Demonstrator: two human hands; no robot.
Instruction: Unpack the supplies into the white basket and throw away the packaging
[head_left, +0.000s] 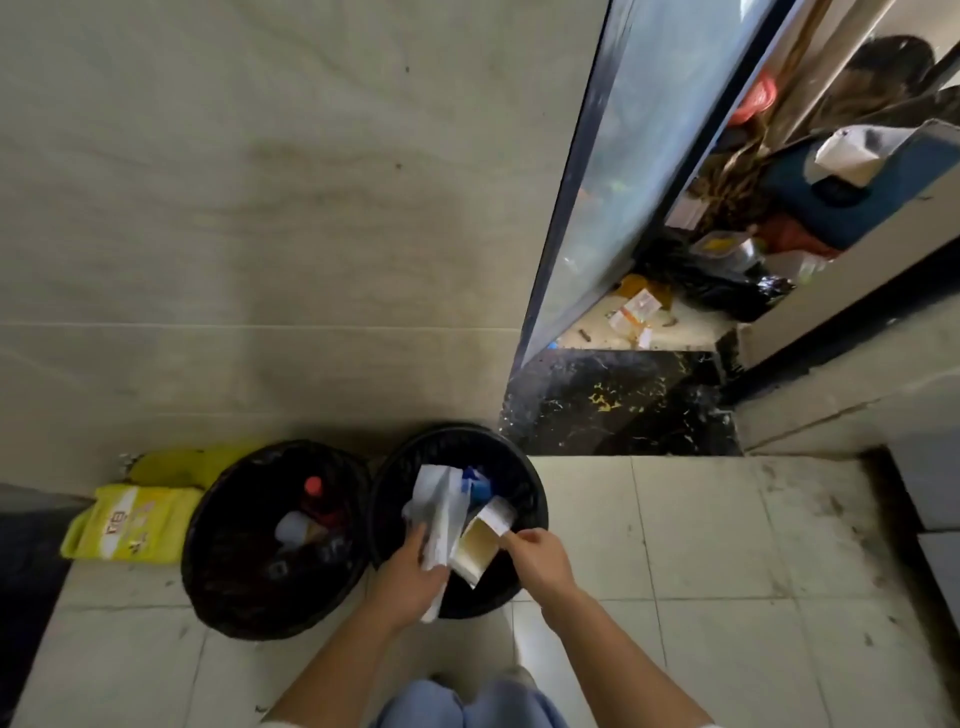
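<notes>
1. The flat yellow plastic pouch (122, 525) against the wall carries large print, too blurred to read.
2. The left hand (410, 577) is closed around crumpled white paper-and-plastic packaging (439, 512) above the round black lined bin (535, 512).
3. The right hand (537, 558) pinches a small cream-and-white wrapper (480, 543) over the same bin.
4. A second black round bin (218, 561) just beside it holds a red-capped bottle (313, 488).

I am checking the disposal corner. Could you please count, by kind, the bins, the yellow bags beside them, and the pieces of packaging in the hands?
Black bins: 2, left bin and right bin
Yellow bags: 2, front and rear
Packaging pieces in hands: 2, white wrapper in left hand, yellowish packet in right hand
Total: 6
</notes>
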